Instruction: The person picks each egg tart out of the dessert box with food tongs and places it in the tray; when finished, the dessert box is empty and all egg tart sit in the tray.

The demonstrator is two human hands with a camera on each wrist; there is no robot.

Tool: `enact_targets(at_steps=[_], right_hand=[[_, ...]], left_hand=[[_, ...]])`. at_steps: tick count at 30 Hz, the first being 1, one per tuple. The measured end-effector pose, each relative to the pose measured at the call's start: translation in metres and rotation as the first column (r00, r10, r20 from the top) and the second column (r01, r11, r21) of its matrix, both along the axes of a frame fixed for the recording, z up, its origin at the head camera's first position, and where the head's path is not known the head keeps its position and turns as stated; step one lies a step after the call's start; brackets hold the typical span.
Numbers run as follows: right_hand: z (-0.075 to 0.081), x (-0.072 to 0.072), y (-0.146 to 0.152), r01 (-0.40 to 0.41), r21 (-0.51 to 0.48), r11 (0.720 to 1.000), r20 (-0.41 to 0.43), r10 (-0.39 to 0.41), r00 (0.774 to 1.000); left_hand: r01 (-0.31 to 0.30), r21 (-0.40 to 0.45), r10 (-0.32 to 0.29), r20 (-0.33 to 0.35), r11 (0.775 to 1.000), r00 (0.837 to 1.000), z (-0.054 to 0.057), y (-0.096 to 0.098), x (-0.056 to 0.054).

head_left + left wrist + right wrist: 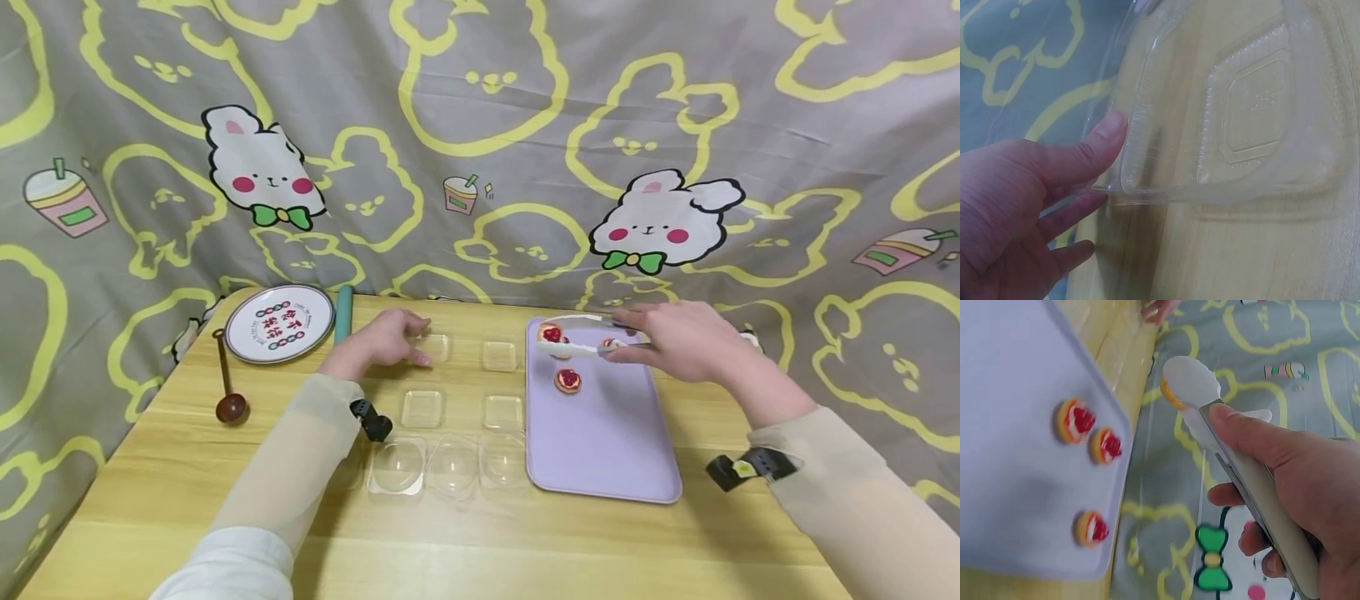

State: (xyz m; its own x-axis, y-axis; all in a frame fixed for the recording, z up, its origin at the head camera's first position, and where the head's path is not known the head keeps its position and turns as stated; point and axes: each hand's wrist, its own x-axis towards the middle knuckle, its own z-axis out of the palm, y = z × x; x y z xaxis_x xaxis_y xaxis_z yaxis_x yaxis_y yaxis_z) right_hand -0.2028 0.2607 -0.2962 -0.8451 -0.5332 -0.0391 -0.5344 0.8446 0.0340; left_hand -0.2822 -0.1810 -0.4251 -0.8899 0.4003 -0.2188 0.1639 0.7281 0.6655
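Observation:
My left hand (386,337) pinches the edge of a clear plastic box (1138,128), thumb on its rim and fingers below. In the head view that box is at the back of the rows of boxes. My right hand (682,337) grips tongs (1244,481) with white tips. Between the tips is a fruit tart (551,333), raised over the left back edge of the lilac tray (615,442); only its golden edge shows in the right wrist view. Several similar tarts, one of them a red-topped tart (567,381), rest on the tray.
More clear plastic boxes (422,408) and round-domed lids (397,467) stand left of the tray. At the back left are a white plate (280,323), a teal rolling pin (343,312) and a dark ladle (231,407). A patterned curtain (517,233) hangs behind the table.

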Motion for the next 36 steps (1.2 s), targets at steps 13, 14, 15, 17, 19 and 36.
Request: enact_targets(at_steps=[13,14,15,17,19,36], right_hand=[[-0.007,0.030,0.054,0.070,0.012,0.997,-0.011,-0.070,0.997],[-0.008,0.031,0.057,0.074,0.011,0.997,-0.008,-0.074,0.997],[-0.009,0.033,0.060,0.078,0.008,0.997,-0.005,-0.078,0.997],[-0.011,0.036,0.065,0.090,0.004,0.996,0.005,-0.090,0.996],[-0.015,0.039,0.070,0.095,0.001,0.995,0.009,-0.095,0.995],[-0.052,0.046,0.102,0.126,-0.018,0.992,0.070,-0.124,0.990]], left_hand=[[-0.005,-0.017,0.005,-0.005,1.000,1.000,-0.003,-0.003,-0.001],[-0.007,-0.017,0.007,-0.004,1.000,1.000,-0.004,-0.004,0.000],[-0.010,-0.019,0.010,-0.004,1.000,1.000,-0.004,-0.004,-0.001],[-0.012,-0.020,0.012,-0.002,1.000,1.000,-0.005,-0.005,0.000],[-0.013,-0.018,0.013,0.001,1.000,1.000,-0.005,-0.005,0.000],[0.002,-0.023,-0.002,-0.008,1.000,1.000,0.000,0.001,0.001]])
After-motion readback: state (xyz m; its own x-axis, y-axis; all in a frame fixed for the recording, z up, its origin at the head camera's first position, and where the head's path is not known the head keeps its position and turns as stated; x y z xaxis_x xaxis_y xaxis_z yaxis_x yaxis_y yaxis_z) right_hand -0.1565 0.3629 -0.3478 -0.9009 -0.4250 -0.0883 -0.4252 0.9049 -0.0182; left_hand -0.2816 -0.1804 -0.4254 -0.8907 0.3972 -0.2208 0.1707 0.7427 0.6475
